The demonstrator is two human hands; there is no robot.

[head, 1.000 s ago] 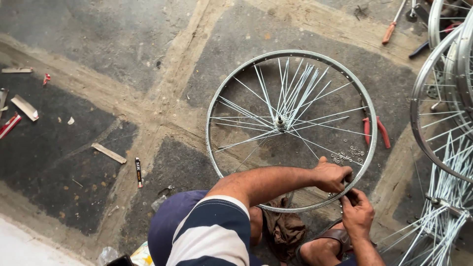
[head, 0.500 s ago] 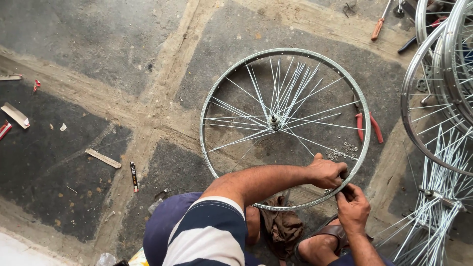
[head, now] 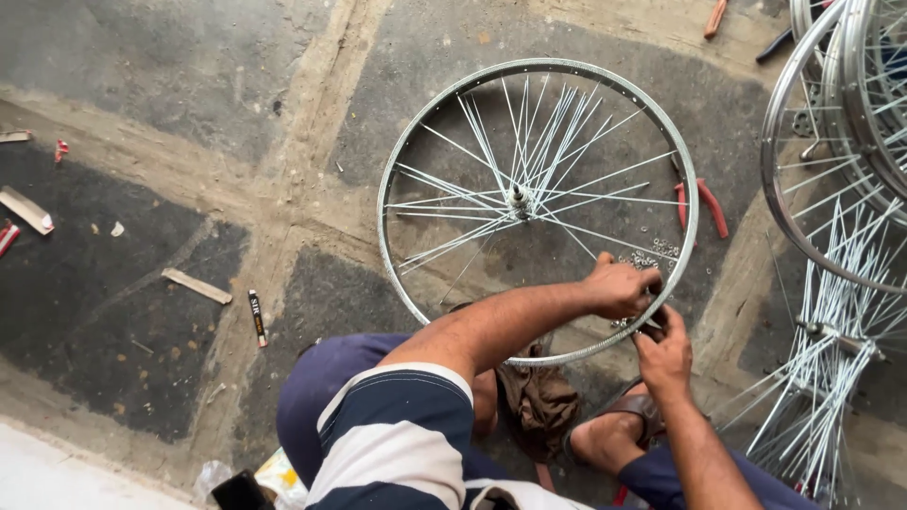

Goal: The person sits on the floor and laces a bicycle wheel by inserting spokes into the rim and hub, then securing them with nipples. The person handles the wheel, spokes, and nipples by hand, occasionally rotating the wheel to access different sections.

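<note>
1. The left hand (head: 619, 288) is closed over the lower right part of the round silver metal bicycle wheel rim (head: 453, 304), which lies flat on the grey stone floor (head: 142, 57); the right hand (head: 666, 354) sits just beside it, fingers pinched on something too small to make out.
2. Risk, as I judge it: the loose thin silver spokes (head: 491, 156) could spring free or tangle if the rim shifts under the grip.
3. The small metal nipples (head: 652, 255) scattered inside the rim could roll off if knocked.
4. The left forearm reaches across the body; the right wrist is bent upward.

Shiny metal rim (head: 430, 123), rough stone floor (head: 142, 57)
</note>
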